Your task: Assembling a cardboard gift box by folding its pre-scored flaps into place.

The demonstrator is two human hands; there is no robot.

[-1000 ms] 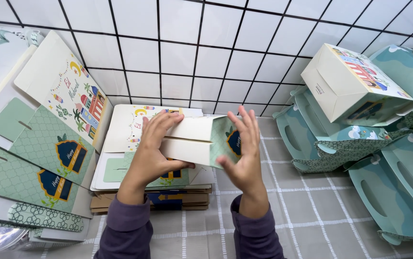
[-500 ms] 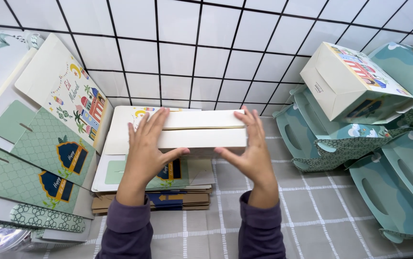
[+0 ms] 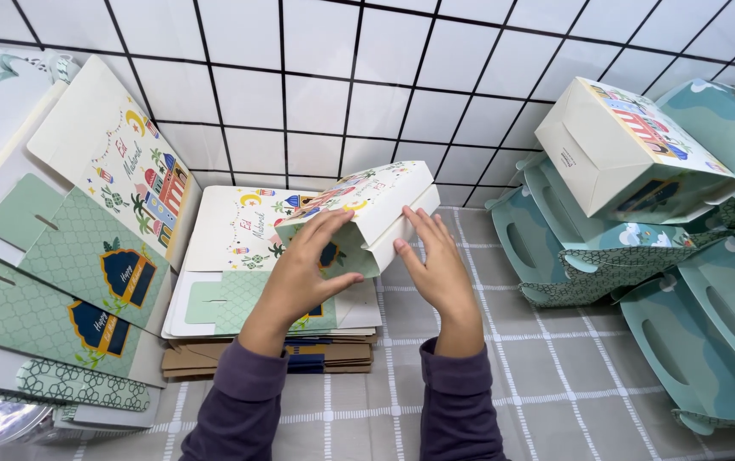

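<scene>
My left hand (image 3: 303, 273) and right hand (image 3: 436, 265) grip a half-folded printed box (image 3: 367, 213), fingers curled on its sides, above the flat blank stack (image 3: 239, 256) near the table's (image 3: 572, 384) back edge.

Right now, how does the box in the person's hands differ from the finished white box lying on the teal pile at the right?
The box in hand is half-folded, its end open; the finished white box is fully formed. The box in hand is held between the left hand and right hand above the flat stack; the finished white box rests tilted, untouched. Both share cream card with colourful printed buildings.
</scene>
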